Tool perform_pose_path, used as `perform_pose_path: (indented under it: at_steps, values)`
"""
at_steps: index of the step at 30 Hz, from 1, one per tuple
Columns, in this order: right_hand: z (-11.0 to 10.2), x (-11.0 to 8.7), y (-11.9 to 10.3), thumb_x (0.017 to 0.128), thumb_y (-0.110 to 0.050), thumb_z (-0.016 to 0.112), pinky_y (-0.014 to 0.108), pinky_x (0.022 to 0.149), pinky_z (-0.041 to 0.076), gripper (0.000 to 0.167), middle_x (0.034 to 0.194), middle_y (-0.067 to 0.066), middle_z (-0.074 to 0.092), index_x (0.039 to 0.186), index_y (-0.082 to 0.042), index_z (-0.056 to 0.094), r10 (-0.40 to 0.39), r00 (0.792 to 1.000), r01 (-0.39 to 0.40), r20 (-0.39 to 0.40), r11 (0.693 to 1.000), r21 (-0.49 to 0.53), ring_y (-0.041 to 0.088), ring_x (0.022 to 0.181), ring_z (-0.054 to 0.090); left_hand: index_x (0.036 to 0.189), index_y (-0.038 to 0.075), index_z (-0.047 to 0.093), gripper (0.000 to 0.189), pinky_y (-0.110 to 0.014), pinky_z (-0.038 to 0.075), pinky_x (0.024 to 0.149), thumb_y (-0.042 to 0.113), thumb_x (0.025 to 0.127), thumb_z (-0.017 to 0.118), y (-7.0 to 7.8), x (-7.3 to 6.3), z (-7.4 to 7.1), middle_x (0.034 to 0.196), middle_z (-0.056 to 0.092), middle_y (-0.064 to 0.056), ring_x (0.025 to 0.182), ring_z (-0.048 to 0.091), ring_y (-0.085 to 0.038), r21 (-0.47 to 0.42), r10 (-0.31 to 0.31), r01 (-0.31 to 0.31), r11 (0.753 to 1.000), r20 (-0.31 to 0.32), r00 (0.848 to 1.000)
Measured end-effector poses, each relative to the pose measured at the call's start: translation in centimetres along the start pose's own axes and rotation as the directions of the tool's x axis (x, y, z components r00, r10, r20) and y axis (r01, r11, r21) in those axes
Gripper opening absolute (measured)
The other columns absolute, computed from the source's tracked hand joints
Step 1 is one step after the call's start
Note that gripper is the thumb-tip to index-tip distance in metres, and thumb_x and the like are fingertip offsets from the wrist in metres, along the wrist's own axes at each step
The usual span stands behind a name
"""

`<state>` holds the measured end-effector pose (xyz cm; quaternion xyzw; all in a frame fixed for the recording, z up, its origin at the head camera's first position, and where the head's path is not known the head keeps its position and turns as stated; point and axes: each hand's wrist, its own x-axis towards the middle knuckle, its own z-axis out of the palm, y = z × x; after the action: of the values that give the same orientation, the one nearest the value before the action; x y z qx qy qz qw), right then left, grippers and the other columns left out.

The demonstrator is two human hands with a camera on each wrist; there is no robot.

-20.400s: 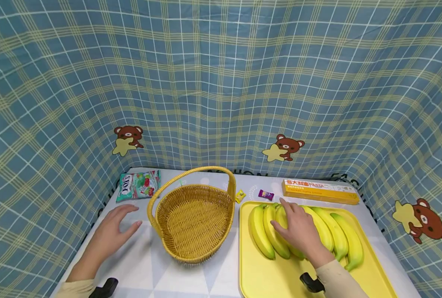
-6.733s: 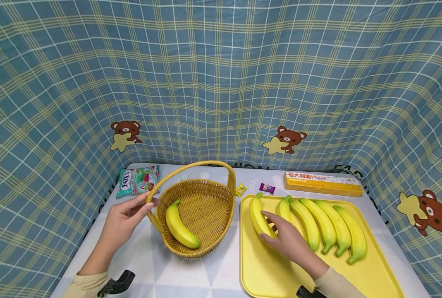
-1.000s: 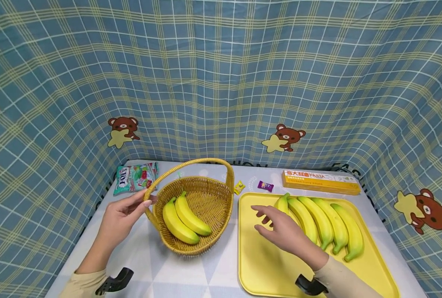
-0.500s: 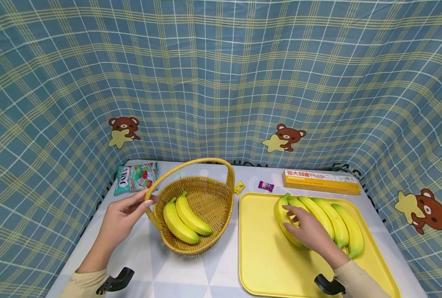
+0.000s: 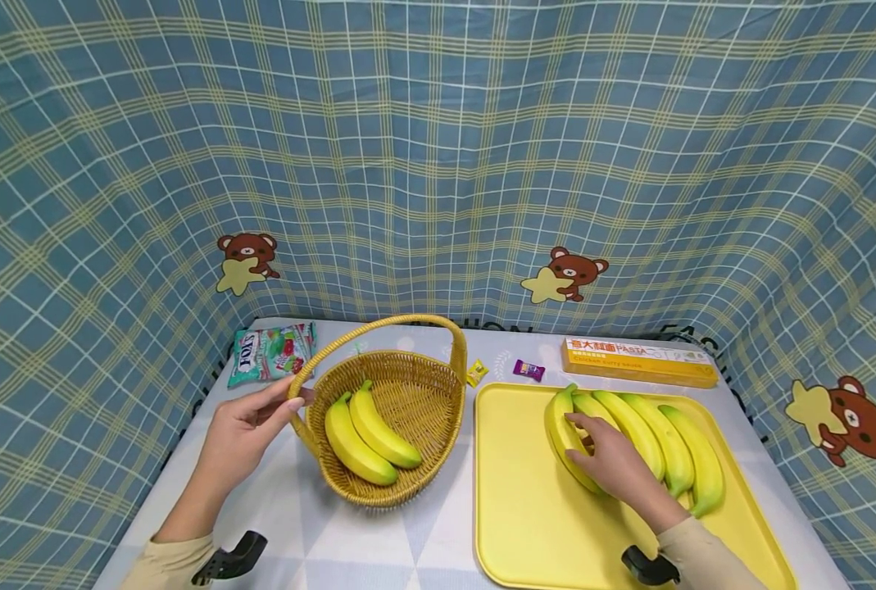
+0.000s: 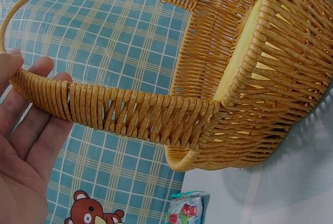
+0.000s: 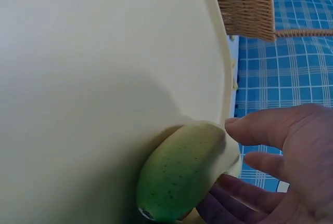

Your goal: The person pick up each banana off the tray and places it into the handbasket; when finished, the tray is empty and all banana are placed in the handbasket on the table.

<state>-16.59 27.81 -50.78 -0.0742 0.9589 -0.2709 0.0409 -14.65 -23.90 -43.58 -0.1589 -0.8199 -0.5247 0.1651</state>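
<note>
My left hand (image 5: 234,434) pinches the left side of the handle (image 6: 125,109) of a golden wicker basket (image 5: 426,410), thumb on one side and fingers behind. Inside the basket, one banana (image 5: 351,447) and another banana (image 5: 382,430) lie side by side. My right hand (image 5: 622,463) is at the leftmost banana (image 5: 558,422) of a row on the yellow tray (image 5: 511,524). In the right wrist view, the thumb and fingers lie on either side of that banana (image 7: 179,174), gripping it near the tray surface. Several more bananas (image 5: 633,426) lie to its right, partly hidden by the hand.
Behind the basket's left side lies a green candy bag (image 5: 271,352). A yellow wrapped candy (image 5: 477,373) and a purple one (image 5: 529,370) sit behind the tray, beside a pasta box (image 5: 640,363). A plaid curtain (image 5: 423,164) encloses the table.
Two bananas have gone from the tray into the basket since the earliest frame. Over the last second my right hand moved right and took hold of the leftmost banana; my left hand stayed on the handle.
</note>
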Motion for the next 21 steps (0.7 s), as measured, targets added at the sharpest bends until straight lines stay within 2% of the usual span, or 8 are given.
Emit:
perform_pose_path:
  at_steps: [8, 15, 21]
  values:
    - [0.7, 0.0, 0.2, 0.090, -0.017, 0.077, 0.041, 0.076, 0.055, 0.062, 0.126, 0.018, 0.064, 0.146, -0.005, 0.053, 0.013, 1.000, -0.013, -0.008, 0.999, -0.030, 0.022, 0.092, 0.064, 0.134, -0.001, 0.065, 0.037, -0.019, 0.059, 0.080, -0.004, 0.096, 0.066, 0.1, 0.1, 0.0, 0.108, 0.077, -0.004, 0.096, 0.071, -0.002, -0.001, 0.003, -0.003, 1.000, 0.002, 1.000]
    - [0.8, -0.1, -0.2, 0.090, -0.018, 0.078, 0.043, 0.078, 0.057, 0.062, 0.129, 0.017, 0.064, 0.146, -0.005, 0.054, 0.012, 1.000, -0.012, 0.017, 1.000, -0.006, 0.023, 0.095, 0.066, 0.134, -0.001, 0.065, 0.037, -0.019, 0.058, 0.081, -0.004, 0.097, 0.066, 0.2, 0.1, 0.0, 0.108, 0.077, -0.004, 0.097, 0.071, -0.002, -0.005, 0.004, -0.004, 1.000, 0.004, 1.000]
    - [1.4, -0.3, -1.2, 0.091, -0.020, 0.078, 0.040, 0.077, 0.055, 0.062, 0.132, 0.014, 0.063, 0.147, -0.008, 0.054, 0.007, 0.998, -0.009, 0.057, 1.000, 0.027, 0.020, 0.095, 0.064, 0.134, 0.000, 0.065, 0.037, -0.018, 0.058, 0.081, -0.002, 0.097, 0.066, 0.2, 0.1, 0.1, 0.108, 0.077, -0.004, 0.097, 0.071, -0.001, 0.010, -0.006, 0.006, 1.000, 0.001, 1.000]
